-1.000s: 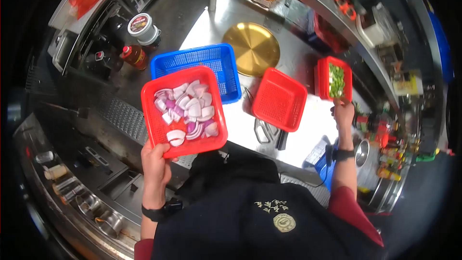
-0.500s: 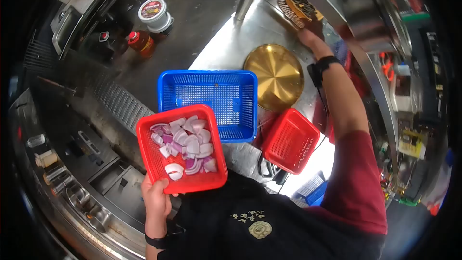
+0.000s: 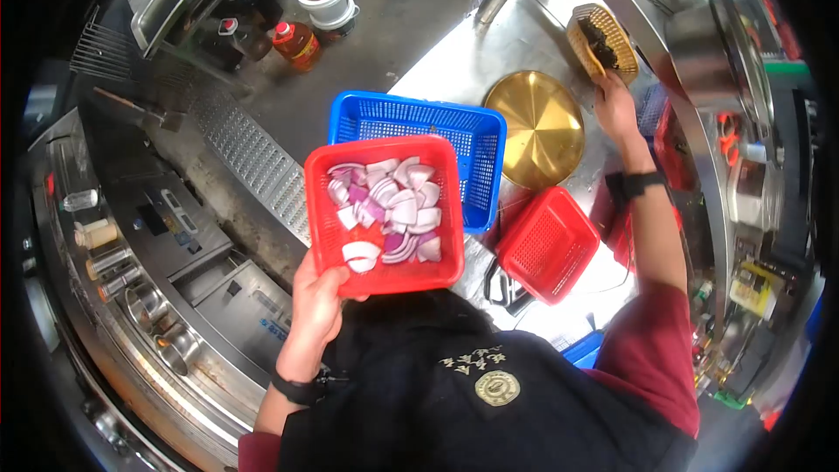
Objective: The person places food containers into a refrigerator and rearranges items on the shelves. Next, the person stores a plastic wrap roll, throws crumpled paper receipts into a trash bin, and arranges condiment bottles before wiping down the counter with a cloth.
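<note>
My left hand (image 3: 316, 297) grips the near left corner of a red plastic basket (image 3: 447, 210), thumb over the rim. Cut pieces of red onion (image 3: 404, 210) lie inside it. The red basket is held up in front of a larger blue basket (image 3: 486, 153) and hides part of it. Out at the upper right, my right hand (image 3: 617, 109) is closed on the near end of a tan woven-look basket (image 3: 625, 35). Dark food pieces (image 3: 599, 44), too small to identify, sit in that basket, which is tilted.
A round gold tray (image 3: 537, 131) and a second red basket (image 3: 551, 245) rest on the steel counter (image 3: 454, 61). A white tub (image 3: 323, 0) and a red-capped bottle (image 3: 295, 45) stand beyond it. A metal shelf edge (image 3: 664, 61) runs along the right.
My right hand has drawn the tan basket back from the far counter, toward me. The onion basket has moved up and right in view, covering more of the blue basket.
</note>
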